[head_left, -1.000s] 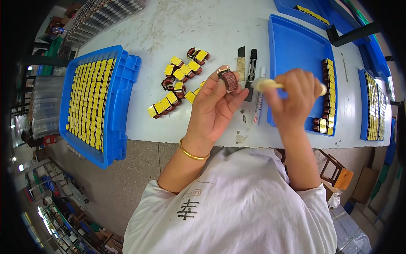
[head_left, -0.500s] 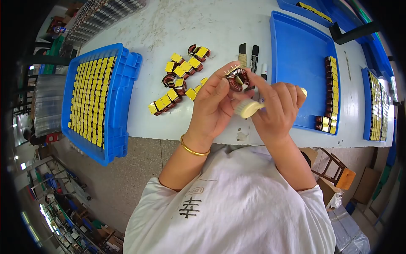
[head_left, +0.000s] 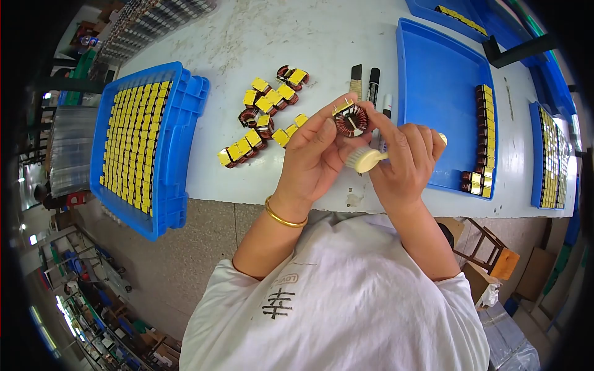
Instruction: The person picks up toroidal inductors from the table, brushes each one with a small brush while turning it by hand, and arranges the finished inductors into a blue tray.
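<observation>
A wound copper coil with a yellow-topped base and pins is pinched in my left hand, its round opening facing the camera. My right hand is closed on a cream-coloured brush; the bristles lie just below the coil, and the index finger reaches to the coil's right edge. Several similar coils with yellow tops lie on the table to the left of my hands. A black marker and a flat blade-like tool lie beyond the coil.
On the left stands a blue crate filled with rows of yellow-topped coils. At right, a blue tray has a column of coils along its right side. Another filled tray sits at the table's right end. Stacked trays stand at the back left.
From one second ago, my right hand has come left with the brush to the coil, and the coil has been turned. Since half a second ago, its base has tilted slightly.
</observation>
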The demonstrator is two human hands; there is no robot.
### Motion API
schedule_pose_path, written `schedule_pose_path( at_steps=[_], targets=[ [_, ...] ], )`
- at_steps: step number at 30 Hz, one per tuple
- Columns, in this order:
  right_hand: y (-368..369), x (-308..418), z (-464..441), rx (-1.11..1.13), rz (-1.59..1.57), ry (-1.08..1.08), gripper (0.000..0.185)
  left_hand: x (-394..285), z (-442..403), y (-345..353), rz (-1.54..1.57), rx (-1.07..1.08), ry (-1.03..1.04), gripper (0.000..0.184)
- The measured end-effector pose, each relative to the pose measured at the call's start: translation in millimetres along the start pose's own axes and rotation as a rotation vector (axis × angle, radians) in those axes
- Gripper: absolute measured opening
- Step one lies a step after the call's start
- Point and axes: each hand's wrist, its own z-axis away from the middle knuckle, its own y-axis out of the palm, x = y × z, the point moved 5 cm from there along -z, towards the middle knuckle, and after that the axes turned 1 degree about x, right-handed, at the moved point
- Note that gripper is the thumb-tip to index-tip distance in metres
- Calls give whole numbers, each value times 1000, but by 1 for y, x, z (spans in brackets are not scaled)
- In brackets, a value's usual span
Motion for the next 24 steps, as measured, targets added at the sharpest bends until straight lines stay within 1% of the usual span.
schedule_pose_path(
  at_steps=[1, 3, 5, 6, 8, 10, 13, 16, 19, 22, 23, 24],
  targets=[
    [0, 0, 0, 14, 8, 3, 55, 0, 0, 0, 4, 16, -1, 48],
    [-3, 2, -4, 32, -15, -1, 41, -2, 0, 5, 2, -27, 9, 48],
    [-9, 4, -9, 49, -72, 0, 32, -4, 1, 7, -7, -53, 20, 49],
    [-13, 4, -11, 58, -118, 4, 32, -6, 1, 6, -14, -57, 25, 50],
    [-16, 3, -11, 89, -136, 23, 37, -7, 1, 5, -19, -69, 38, 50],
    [-15, 2, -9, 132, -82, 54, 43, -7, 1, 4, -17, -87, 51, 51],
    [-13, 2, -10, 165, -78, 102, 44, -7, 2, 6, -38, -70, 65, 49],
    [-12, 1, -18, 307, -115, 193, 41, -5, 5, 7, -114, -5, 62, 52],
    [-18, -4, -32, 236, 21, 135, 38, -9, 7, 10, -158, -9, 48, 51],
    [-23, -27, -40, 126, 187, 144, 41, -10, 7, 15, -29, -123, 38, 45],
    [-25, -24, -41, 87, 135, 114, 41, -11, 6, 19, -9, -156, 42, 44],
    [-23, -18, -38, 110, 89, 80, 42, -9, 6, 17, 3, -137, 36, 43]
  ],
)
